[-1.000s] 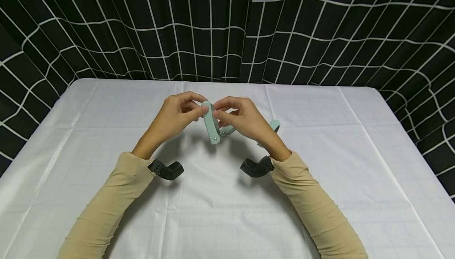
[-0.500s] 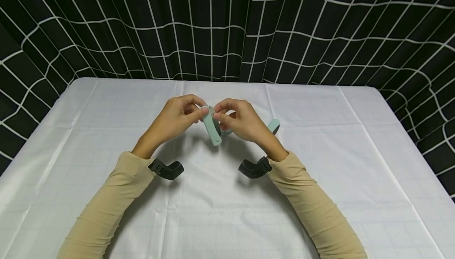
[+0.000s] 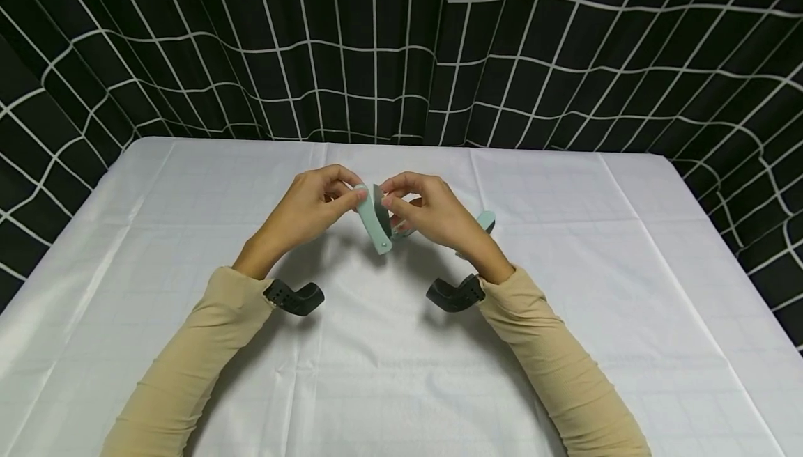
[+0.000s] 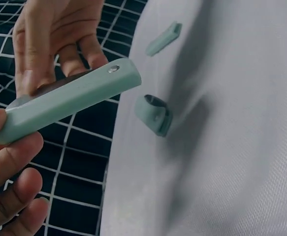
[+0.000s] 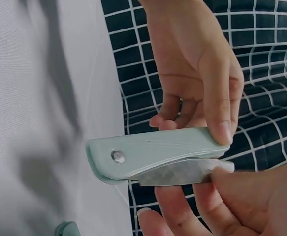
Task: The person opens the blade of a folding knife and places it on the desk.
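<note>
A folding knife [image 3: 374, 223] with a mint-green handle and a silver rivet is held up above the table between both hands. My left hand [image 3: 312, 200] pinches the end of its handle [image 4: 67, 105] between thumb and fingers. With thumb and fingertips, my right hand [image 3: 433, 210] pinches the blade [image 5: 177, 172] near its tip. The blade stands partly swung out of the handle, leaving a narrow wedge-shaped gap. Below the knife, a mint-green piece with a dark opening [image 4: 153, 115] lies on the table, partly behind my right hand in the head view.
A second, slimmer mint-green piece [image 3: 486, 220] lies farther right on the white-covered table [image 3: 376, 373], partly hidden by my right wrist. Black curved wrist mounts [image 3: 295, 298] stick out from both sleeves. A black curtain with white grid lines [image 3: 401, 46] hangs behind the table.
The blade has swung farther out of the handle, with a wider gap between them. My right hand has shifted slightly, and the handle has turned a little; my left hand keeps its hold.
</note>
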Tool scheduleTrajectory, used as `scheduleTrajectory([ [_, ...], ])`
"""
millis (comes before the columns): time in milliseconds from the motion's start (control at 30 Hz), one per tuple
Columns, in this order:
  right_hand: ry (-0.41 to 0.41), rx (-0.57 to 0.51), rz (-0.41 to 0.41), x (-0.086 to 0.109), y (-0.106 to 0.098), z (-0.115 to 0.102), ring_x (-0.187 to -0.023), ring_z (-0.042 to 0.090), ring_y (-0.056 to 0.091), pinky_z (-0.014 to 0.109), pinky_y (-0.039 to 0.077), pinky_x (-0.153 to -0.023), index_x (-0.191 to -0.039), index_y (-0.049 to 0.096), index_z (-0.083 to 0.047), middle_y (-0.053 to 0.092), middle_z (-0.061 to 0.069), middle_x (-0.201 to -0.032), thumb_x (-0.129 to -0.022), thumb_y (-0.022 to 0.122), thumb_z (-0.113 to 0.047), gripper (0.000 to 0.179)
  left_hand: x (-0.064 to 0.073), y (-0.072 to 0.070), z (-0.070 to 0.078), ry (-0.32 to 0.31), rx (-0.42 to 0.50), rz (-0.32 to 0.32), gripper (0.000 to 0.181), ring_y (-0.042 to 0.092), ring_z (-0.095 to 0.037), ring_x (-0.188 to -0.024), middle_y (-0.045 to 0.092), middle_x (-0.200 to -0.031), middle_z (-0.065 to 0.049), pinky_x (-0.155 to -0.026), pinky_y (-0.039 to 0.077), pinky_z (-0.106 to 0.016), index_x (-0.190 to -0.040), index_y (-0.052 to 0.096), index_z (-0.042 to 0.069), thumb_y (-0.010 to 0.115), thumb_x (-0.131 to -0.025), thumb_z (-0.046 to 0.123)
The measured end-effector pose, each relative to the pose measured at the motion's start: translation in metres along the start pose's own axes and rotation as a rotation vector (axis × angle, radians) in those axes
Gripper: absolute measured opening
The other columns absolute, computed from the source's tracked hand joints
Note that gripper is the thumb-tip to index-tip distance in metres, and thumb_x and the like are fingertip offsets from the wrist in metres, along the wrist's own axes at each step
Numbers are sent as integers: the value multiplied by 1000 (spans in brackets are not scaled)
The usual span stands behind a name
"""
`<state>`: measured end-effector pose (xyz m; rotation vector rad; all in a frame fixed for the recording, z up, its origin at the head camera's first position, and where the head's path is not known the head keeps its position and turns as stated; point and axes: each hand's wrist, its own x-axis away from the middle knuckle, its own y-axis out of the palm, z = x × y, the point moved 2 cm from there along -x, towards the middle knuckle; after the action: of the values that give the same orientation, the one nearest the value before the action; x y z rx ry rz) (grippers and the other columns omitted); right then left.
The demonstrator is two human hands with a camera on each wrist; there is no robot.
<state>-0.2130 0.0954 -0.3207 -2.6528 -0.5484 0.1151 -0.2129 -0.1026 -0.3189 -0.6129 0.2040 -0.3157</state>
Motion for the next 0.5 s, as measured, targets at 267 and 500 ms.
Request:
scheduleTrajectory([
  [267,-40,60,-2,-1,2,1,-72,22,71,44,60,-69,-112,67,0,69,17,-103,-96,65,-13,21,-1,2,1,35,-43,-31,24,65,-24,-83,76,-88,-6,-74,46,-33,-113,67,12,63,-97,29],
  [500,-81,115,21,-1,4,2,-71,37,70,32,57,-61,-107,67,2,70,20,-98,-95,65,-9,16,-2,3,2,81,-109,-43,21,61,-19,-78,75,-84,-10,-70,44,-31,-108,71,10,66,-95,26],
])
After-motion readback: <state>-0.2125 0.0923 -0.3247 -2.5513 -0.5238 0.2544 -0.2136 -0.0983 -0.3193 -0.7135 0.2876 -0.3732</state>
